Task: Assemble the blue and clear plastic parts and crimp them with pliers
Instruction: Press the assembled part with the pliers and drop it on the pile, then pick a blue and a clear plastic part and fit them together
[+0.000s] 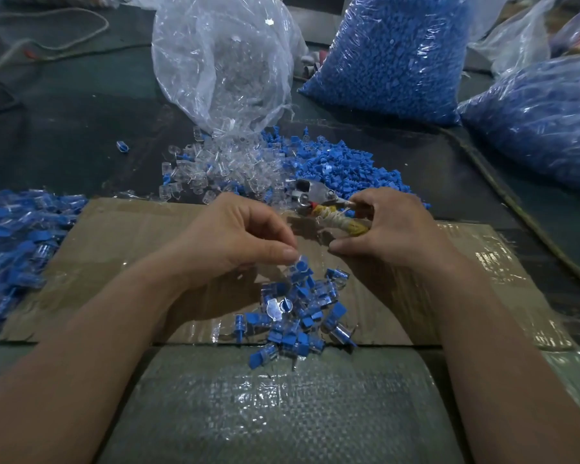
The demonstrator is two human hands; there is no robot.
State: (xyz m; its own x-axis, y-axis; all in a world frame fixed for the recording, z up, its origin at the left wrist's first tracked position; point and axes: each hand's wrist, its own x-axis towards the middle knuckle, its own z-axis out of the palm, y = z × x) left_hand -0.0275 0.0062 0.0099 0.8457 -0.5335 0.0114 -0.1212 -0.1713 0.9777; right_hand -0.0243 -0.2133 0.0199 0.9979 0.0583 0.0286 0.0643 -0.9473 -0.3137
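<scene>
My left hand (238, 236) pinches one assembled blue and clear part (298, 264) between thumb and fingers, just above a small heap of assembled parts (302, 316) on the taped cardboard sheet (121, 249). My right hand (392, 229) grips the tape-wrapped handles of the pliers (318, 199), whose metal jaws point left. Behind the hands lie a loose pile of clear parts (215, 162) and a pile of blue parts (342, 162).
An open clear bag (221, 61) of clear parts stands at the back. Two full bags of blue parts (395, 58) (543, 118) stand at the right. A heap of finished pieces (17, 242) lies at the left. A woven sack (275, 406) covers the near edge.
</scene>
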